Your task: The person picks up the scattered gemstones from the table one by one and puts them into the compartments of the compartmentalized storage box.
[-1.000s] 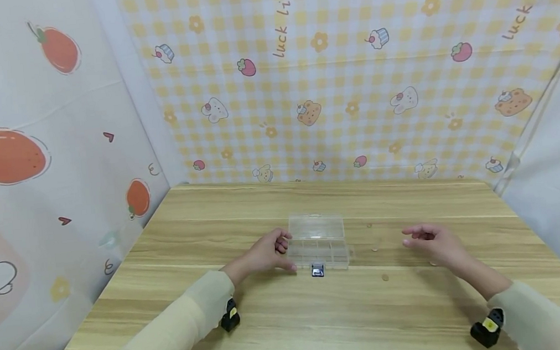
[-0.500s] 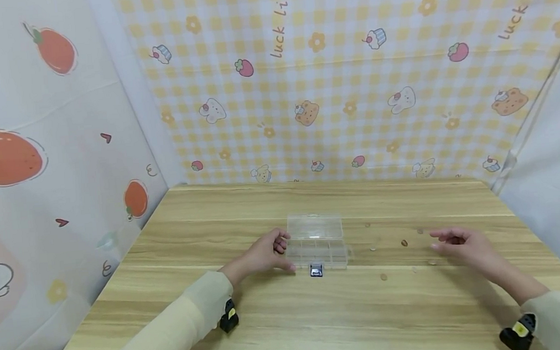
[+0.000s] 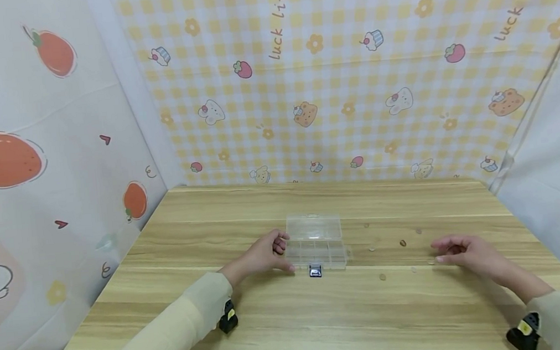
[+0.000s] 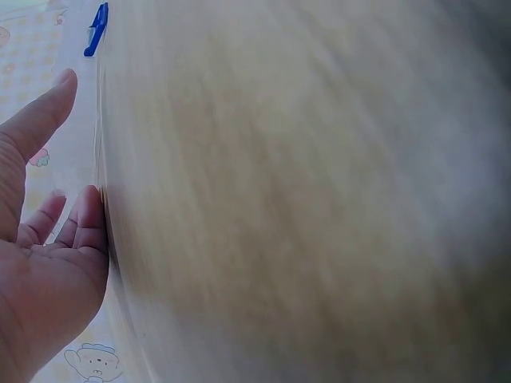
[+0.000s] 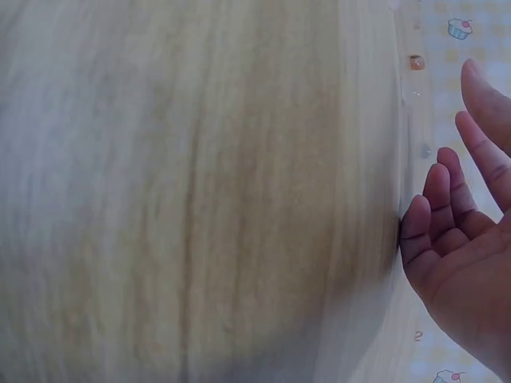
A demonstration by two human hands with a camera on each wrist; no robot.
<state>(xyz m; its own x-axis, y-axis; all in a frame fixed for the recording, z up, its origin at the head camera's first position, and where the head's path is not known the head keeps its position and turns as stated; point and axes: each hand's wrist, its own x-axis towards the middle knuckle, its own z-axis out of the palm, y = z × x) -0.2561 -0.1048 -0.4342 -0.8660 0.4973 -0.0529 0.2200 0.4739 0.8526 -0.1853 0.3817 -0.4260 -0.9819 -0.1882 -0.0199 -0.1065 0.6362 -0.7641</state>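
A clear plastic box (image 3: 338, 253) with compartments lies with its lid (image 3: 314, 226) raised back; a dark blue latch (image 3: 315, 271) is at its front. My left hand (image 3: 267, 253) holds the box's left end, thumb by the front corner and forefinger by the hinge side. To the right, small bead-like pieces lie scattered, among them an amber-brown one (image 3: 403, 243) and a pale one (image 3: 382, 277). My right hand (image 3: 472, 254) hovers low beyond them, thumb and forefinger apart, its fingertips close to another pale piece (image 3: 431, 262). The orange piece (image 5: 417, 62) also shows in the right wrist view.
The wooden table (image 3: 283, 330) runs back to a yellow checked curtain (image 3: 332, 81). White curtains with printed fruit hang at the left (image 3: 78, 159). Black wrist cameras sit at the left cuff (image 3: 228, 319) and the right cuff (image 3: 524, 334).
My right hand has drawn away to the right and a little nearer, uncovering the amber-brown piece and several pale ones. The left hand and the box stay in place.
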